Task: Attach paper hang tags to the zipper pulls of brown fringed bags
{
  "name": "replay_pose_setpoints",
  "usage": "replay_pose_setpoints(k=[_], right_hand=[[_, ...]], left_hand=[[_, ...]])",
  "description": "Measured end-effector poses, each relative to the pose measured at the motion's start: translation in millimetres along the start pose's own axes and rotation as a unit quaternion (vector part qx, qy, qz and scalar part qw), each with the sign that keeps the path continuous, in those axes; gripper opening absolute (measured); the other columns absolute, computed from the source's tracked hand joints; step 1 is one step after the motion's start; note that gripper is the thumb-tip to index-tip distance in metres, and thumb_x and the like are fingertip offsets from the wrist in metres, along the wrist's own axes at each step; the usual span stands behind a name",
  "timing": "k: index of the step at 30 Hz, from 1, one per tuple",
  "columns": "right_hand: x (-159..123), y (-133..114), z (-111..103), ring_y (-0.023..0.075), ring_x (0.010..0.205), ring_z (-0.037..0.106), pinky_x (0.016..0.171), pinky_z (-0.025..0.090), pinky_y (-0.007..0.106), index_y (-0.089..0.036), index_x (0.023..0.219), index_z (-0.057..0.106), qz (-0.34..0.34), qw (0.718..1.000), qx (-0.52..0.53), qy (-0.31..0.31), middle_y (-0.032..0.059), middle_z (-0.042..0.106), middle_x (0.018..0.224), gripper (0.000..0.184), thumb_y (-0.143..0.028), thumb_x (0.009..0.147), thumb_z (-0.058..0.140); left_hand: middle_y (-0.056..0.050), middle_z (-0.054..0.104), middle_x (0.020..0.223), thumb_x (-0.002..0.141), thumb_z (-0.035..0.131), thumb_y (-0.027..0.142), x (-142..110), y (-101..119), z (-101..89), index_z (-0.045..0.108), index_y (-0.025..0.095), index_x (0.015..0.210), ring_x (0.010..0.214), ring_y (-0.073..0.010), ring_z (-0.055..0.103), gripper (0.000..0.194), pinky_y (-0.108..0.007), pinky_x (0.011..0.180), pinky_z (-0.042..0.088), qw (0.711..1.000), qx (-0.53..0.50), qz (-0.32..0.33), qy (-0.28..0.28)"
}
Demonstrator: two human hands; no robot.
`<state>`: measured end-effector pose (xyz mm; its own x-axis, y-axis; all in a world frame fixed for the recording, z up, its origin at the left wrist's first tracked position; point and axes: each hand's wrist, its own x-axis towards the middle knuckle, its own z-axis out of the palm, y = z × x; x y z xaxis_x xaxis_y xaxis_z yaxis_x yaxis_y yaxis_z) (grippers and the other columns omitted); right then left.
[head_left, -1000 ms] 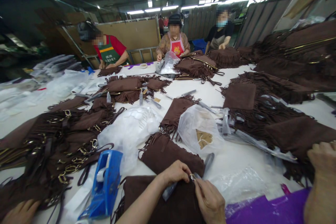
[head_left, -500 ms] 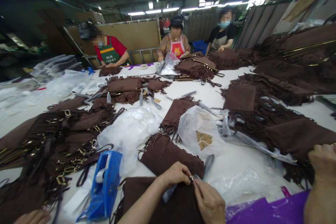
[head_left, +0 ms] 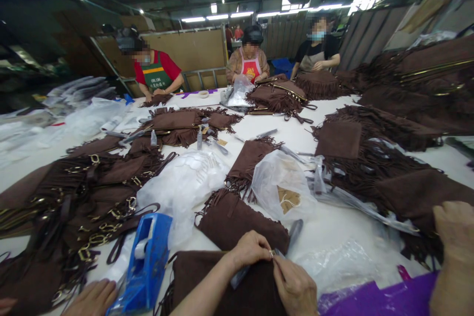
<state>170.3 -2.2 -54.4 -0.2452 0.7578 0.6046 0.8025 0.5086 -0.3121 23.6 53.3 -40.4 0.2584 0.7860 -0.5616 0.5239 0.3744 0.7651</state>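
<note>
Low in the middle lies a dark brown suede bag with fringe at its left edge, partly covered by my forearm. My left hand reaches over it with thumb and fingers pinched at a small metal fitting. Opposite, my right hand is closed on the same fitting, fingertips nearly meeting the left ones. Its exact kind is too small and covered to tell. A strip of grey plastic wrap shows below my left hand. Just beyond, another brown fringed bag lies flat.
A blue tape dispenser stands left, with a co-worker's hand beside it. Another person's hand is at the right edge. Clear bags, purple plastic and piled brown bags surround my hands. Several co-workers stand across the table.
A co-worker's hand at lower left has moved right, up to the tape dispenser. My two hands stay at the metal fitting, almost unmoved. Co-workers across the table have shifted slightly.
</note>
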Motion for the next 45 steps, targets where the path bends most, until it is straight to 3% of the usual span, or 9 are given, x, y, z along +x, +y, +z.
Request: replay_pose_setpoints(k=[6,11,17,22,26,30,32,37,45], right_hand=[[-8,3,1,0.0138,0.052,0.063,0.051,0.045,0.023,-0.016,0.080,0.063,0.046,0.998,0.039,-0.036,0.0036,0.068,0.063,0.032,-0.022,0.089,0.033],[-19,7,3,0.0139,0.056,0.064,0.053,0.047,0.021,-0.020,0.087,0.061,0.106,0.986,0.082,-0.097,0.0020,0.068,0.069,0.024,-0.027,0.088,0.038],[-27,6,5,0.0148,0.060,0.065,0.055,0.048,0.022,-0.020,0.088,0.060,0.126,0.979,0.107,-0.122,0.0019,0.068,0.071,0.020,-0.024,0.086,0.041],[-32,8,4,0.0157,0.062,0.065,0.059,0.049,0.022,-0.019,0.089,0.061,0.132,0.974,0.130,-0.129,0.0032,0.069,0.073,0.019,-0.024,0.085,0.043],[-29,11,-1,0.0171,0.064,0.066,0.060,0.050,0.023,-0.021,0.089,0.062,0.224,0.941,0.184,-0.173,0.0039,0.070,0.076,0.022,-0.033,0.083,0.045],[-15,11,-3,0.0193,0.065,0.064,0.060,0.050,0.025,-0.019,0.089,0.061,0.349,0.882,0.256,-0.187,0.0051,0.069,0.073,0.030,-0.044,0.079,0.046],[-6,11,-2,0.0194,0.066,0.063,0.061,0.049,0.026,-0.019,0.086,0.061,0.379,0.852,0.303,-0.196,0.0050,0.068,0.073,0.032,-0.045,0.078,0.045],[14,10,4,0.0163,0.050,0.054,0.051,0.041,0.026,-0.017,0.083,0.061,0.367,0.824,0.347,-0.257,-0.0025,0.053,0.049,0.034,-0.044,0.077,0.041],[23,11,7,0.0135,0.045,0.047,0.047,0.034,0.025,-0.018,0.069,0.060,0.341,0.816,0.365,-0.292,-0.0045,0.047,0.047,0.028,-0.039,0.074,0.042]], left_hand=[[-0.001,0.063,0.062,0.055,0.057,0.024,-15,11,4.9,0.071,0.017,0.074,0.061,-0.0150,0.052,0.025,-0.024,0.059,0.038,0.996,0.066,0.010,0.056],[0.000,0.065,0.067,0.056,0.056,0.023,-23,9,4.9,0.071,0.016,0.078,0.063,-0.0147,0.053,0.027,-0.022,0.060,0.038,0.997,0.061,0.028,0.044],[0.001,0.059,0.055,0.067,0.046,0.032,-12,2,6.6,0.069,0.014,0.066,0.059,-0.0135,0.051,0.029,-0.021,0.054,0.036,0.999,0.031,-0.005,0.035],[0.004,0.051,0.048,0.061,0.055,0.027,-4,2,16.1,0.063,0.016,0.056,0.053,-0.0115,0.047,0.015,-0.021,0.049,0.031,0.997,0.032,-0.025,0.060],[0.004,0.047,0.049,0.063,0.050,0.019,-5,3,17.8,0.052,0.017,0.051,0.052,-0.0109,0.044,0.012,-0.022,0.051,0.030,0.994,0.041,-0.010,0.096],[0.004,0.045,0.055,0.076,0.038,0.023,-8,-1,14.4,0.041,0.020,0.058,0.056,-0.0117,0.045,0.018,-0.023,0.055,0.032,0.986,0.046,0.013,0.160],[0.004,0.044,0.055,0.080,0.034,0.025,-9,-3,12.9,0.037,0.021,0.060,0.055,-0.0116,0.044,0.020,-0.023,0.055,0.032,0.982,0.043,0.025,0.181],[0.005,0.042,0.055,0.083,0.030,0.029,-12,-2,10.3,0.036,0.022,0.066,0.051,-0.0111,0.043,0.019,-0.023,0.055,0.033,0.977,0.036,0.059,0.204],[0.005,0.043,0.053,0.082,0.033,0.032,-13,2,9.6,0.038,0.022,0.066,0.049,-0.0105,0.043,0.020,-0.021,0.052,0.032,0.975,0.018,0.083,0.204]])
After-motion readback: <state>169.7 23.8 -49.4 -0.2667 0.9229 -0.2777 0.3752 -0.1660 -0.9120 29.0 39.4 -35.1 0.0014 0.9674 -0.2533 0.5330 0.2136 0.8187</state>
